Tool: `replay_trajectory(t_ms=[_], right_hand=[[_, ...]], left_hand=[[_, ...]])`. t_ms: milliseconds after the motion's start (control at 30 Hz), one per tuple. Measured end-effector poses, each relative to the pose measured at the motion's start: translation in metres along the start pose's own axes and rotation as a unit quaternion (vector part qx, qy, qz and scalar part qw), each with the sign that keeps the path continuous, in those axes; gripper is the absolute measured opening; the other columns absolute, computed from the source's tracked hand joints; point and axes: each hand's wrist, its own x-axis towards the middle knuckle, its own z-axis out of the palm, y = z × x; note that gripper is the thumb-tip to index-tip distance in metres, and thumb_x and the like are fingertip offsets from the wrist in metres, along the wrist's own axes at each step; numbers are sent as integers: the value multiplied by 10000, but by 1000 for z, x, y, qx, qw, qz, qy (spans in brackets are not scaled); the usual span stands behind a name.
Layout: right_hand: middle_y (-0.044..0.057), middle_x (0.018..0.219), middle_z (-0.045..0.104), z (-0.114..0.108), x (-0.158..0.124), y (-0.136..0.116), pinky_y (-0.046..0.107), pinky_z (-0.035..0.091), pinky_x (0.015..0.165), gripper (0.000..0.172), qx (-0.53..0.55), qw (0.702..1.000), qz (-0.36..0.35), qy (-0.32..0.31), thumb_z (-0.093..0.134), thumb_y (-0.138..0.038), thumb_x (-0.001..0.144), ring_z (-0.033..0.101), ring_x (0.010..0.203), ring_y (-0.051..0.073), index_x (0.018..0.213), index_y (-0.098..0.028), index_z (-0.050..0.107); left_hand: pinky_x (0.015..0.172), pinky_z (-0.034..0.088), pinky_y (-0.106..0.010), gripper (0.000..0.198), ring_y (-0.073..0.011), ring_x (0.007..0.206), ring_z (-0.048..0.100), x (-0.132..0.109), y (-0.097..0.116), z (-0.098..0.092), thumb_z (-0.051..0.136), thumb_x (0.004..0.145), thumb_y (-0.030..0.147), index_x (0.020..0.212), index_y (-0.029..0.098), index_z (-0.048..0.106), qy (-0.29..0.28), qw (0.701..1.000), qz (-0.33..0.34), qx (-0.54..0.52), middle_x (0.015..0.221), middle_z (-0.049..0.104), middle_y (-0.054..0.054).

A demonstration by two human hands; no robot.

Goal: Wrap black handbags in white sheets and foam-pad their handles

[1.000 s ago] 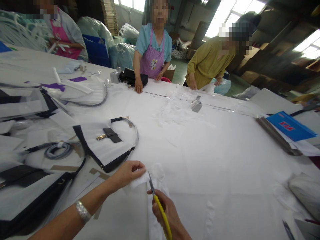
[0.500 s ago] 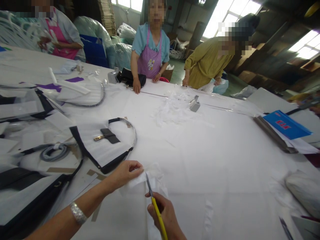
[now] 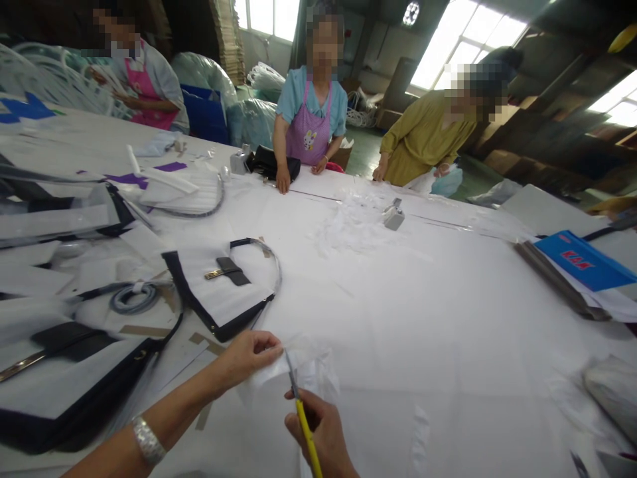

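Observation:
My left hand [image 3: 246, 355] pinches the edge of a thin white sheet of paper [image 3: 311, 372] near the table's front edge. My right hand [image 3: 323, 431] grips yellow-handled scissors [image 3: 300, 415]. Their blades point up at the paper just right of my left fingertips. A silver bracelet sits on my left wrist. Just beyond my left hand lies a white handbag with black trim [image 3: 219, 292] and a gold clasp.
Several more bags and straps lie at the left [image 3: 70, 358]. The big table is covered in white [image 3: 423, 318], with paper scraps [image 3: 348, 226] and a small grey device [image 3: 393, 216] in the middle. A blue folder [image 3: 584, 259] lies right. Three people stand on the far side.
Both hands stay on the paper and scissors. The view has tipped slightly, so everything sits a little lower and to the right; the scissors have drawn nearer my left fingers.

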Motion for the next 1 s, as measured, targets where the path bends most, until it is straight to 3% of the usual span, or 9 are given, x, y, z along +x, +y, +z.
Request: replay_trajectory(t_ms=[167, 367, 733, 1000], right_hand=[[-49, 629, 347, 10, 1, -4, 266, 221, 534, 523, 4, 1000, -19, -22, 679, -610, 774, 279, 588, 115, 1067, -177, 665], [-51, 613, 332, 19, 7, 2, 270, 216, 533, 490, 5, 1000, -12, -6, 702, -589, 751, 268, 589, 117, 1005, -170, 689], [-55, 631, 387, 27, 36, 14, 256, 263, 551, 306, -13, 999, 36, -36, 676, -331, 764, 321, 608, 118, 1026, -173, 679], [-53, 614, 385, 33, 50, 22, 254, 257, 540, 302, 0, 998, 55, -39, 713, -391, 739, 312, 595, 114, 933, -160, 695]], left_hand=[[572, 295, -241, 431, -123, 621, 415, -13, 1, 2, 643, 798, 542, 787, 112, 669, -2, 1000, 8, -1, 642, 509, 32], [589, 313, -249, 396, -134, 637, 447, -14, -7, -5, 646, 806, 518, 790, 123, 674, 1, 1000, 0, 1, 663, 541, 22], [594, 318, -244, 439, -135, 636, 446, 6, -52, -11, 653, 771, 565, 773, 126, 654, 5, 998, -51, -30, 647, 530, 26], [619, 351, -247, 428, -150, 654, 500, 13, -77, -14, 657, 770, 564, 780, 136, 660, 7, 995, -82, -55, 685, 591, 10]])
